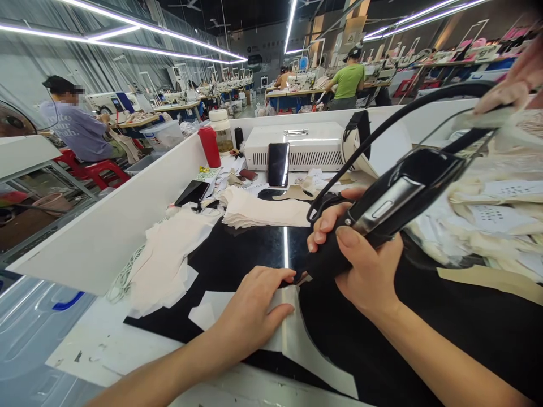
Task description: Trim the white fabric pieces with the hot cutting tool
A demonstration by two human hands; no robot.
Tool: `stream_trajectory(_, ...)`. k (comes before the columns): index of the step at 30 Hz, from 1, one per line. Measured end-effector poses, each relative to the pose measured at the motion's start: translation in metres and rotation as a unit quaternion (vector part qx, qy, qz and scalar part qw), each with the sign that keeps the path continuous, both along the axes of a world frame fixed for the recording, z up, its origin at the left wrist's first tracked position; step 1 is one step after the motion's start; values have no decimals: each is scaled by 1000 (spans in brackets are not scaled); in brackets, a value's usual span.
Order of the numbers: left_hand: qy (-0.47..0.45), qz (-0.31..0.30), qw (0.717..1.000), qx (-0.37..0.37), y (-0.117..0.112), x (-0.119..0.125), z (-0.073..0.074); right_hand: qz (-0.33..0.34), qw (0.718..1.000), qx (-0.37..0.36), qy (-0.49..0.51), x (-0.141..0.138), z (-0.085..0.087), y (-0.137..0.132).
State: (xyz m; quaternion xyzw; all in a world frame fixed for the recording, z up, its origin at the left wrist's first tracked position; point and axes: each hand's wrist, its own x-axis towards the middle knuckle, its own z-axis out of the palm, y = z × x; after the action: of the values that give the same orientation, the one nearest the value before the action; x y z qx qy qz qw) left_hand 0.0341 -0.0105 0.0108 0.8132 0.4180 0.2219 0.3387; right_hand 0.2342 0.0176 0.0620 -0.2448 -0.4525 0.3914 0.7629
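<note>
A black corded hand tool (392, 198) with a silver panel is gripped in my right hand (367, 265), fingers wrapped around its body. It tilts down to the left, its lower end close to a pale fabric piece (311, 362) on the black work surface (241, 249). My left hand (258, 308) rests on that piece, thumb apart from the fingers, holding nothing. A seam or strip runs down the piece just right of my thumb. The tool's working tip is hidden or too dark to make out.
Cream fabric pieces lie in a stack (267, 209) behind and a pile (165, 260) at left. A phone (278, 164) leans on a white vented box (297, 141). A red cup (209, 147) stands nearby. Bagged fabric (492, 220) fills the right. Co-workers sit at machines beyond.
</note>
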Motion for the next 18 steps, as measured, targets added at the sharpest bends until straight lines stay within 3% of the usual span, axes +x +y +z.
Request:
stream_trajectory(4, 4, -6, 999, 43, -1, 0, -3, -5, 1000, -2, -13, 0, -6, 0)
stream_trajectory(8, 31, -3, 990, 140, -6, 1, 0, -11, 1000, 1, -28, -1, -5, -1)
stream_trajectory(12, 55, -66, 966, 245, -15, 4, 3, -24, 999, 1, -33, -2, -4, -3)
stream_trajectory(18, 98, -122, 957, 245, -23, 5, -3, -31, 998, -11, -46, 0, -6, -3)
